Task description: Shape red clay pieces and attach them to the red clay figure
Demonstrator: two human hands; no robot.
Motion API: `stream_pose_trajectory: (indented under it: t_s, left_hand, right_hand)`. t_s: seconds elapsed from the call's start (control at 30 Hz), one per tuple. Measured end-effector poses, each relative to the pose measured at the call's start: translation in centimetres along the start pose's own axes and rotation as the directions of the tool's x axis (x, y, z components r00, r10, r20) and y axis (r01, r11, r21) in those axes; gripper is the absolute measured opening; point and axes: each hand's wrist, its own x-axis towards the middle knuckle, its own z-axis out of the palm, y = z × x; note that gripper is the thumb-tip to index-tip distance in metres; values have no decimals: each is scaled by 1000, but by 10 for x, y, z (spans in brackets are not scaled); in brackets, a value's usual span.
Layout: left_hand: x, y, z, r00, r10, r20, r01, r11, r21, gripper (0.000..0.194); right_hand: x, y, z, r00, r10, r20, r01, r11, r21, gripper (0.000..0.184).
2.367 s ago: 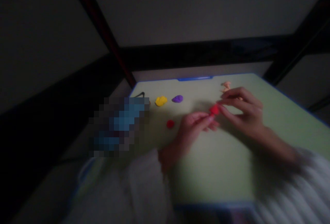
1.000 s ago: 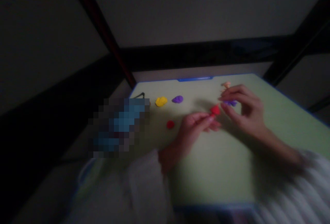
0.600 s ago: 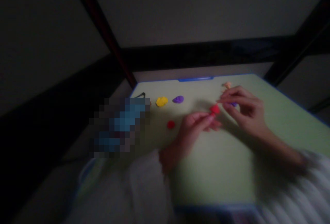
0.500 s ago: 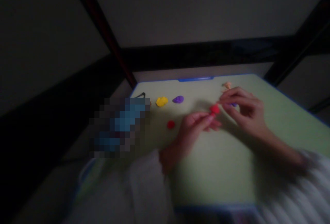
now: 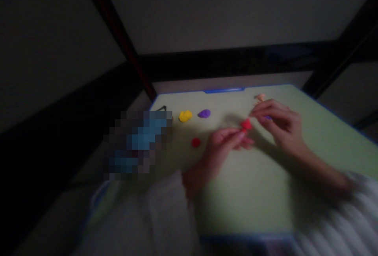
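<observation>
Between the thumb and fingers of my left hand (image 5: 226,142) is a small red lump of modelling clay (image 5: 245,124), wider at the top and narrow where I grip it. My right hand (image 5: 277,122) hovers just beside its top, thumb and fingertips drawn together in a pinch. Whatever lies between those fingertips is too small and blurred to name. On the table, left of my left hand, lies a flat round red clay piece (image 5: 195,142). A purple piece (image 5: 267,117) shows partly behind my right fingers.
A yellow clay lump (image 5: 185,116) and a purple clay lump (image 5: 204,113) lie farther back on the pale table (image 5: 245,201) with blue edges. Peach-coloured pieces (image 5: 260,97) sit beyond my right hand. A pixelated bluish patch (image 5: 144,136) covers something at the left edge.
My right thumb and fingers were spread apart a second ago and have closed into a pinch near the red clay's top, covering more of the purple piece behind. My left hand has stayed put.
</observation>
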Motion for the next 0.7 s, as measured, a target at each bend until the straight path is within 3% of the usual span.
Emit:
stream_pose_trajectory:
  t_s: [0.53, 0.7]
  left_hand:
    - [1, 1, 0, 1000, -10, -10, 10, 1000, -4, 22]
    - [1, 0, 0, 1000, -6, 15, 6, 1000, 1, 20]
  right_hand:
    - [1, -6, 0, 999, -21, -26, 21, 999, 31, 15]
    - [0, 1, 5, 996, 67, -57, -59, 988, 141, 12]
